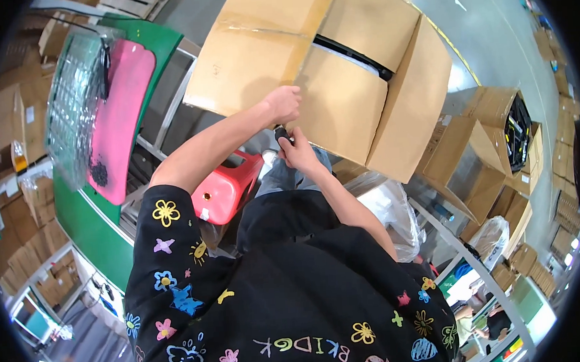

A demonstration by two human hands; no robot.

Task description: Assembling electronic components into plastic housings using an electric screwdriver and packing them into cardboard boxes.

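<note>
A large cardboard box (246, 66) lies in front of me, with clear brown tape running across its top. Toward its right a flap stands partly raised, and a dark gap (356, 55) shows something black and whitish inside. My left hand (285, 105) is closed at the near edge of the box, by the tape; what its fingers hold is hidden. Just below it, my right hand (300, 153) is closed around a small black handle-like thing (281, 134). The upper end of that thing points toward the box edge under my left hand.
A red plastic stool (222, 193) stands to my left, near a green table (88, 222) with a pink mat (125, 117) and plastic-wrapped goods (73, 106). To the right are an open carton of black parts (518, 135), a plastic-wrapped bundle (388, 209) and a metal rail (461, 248).
</note>
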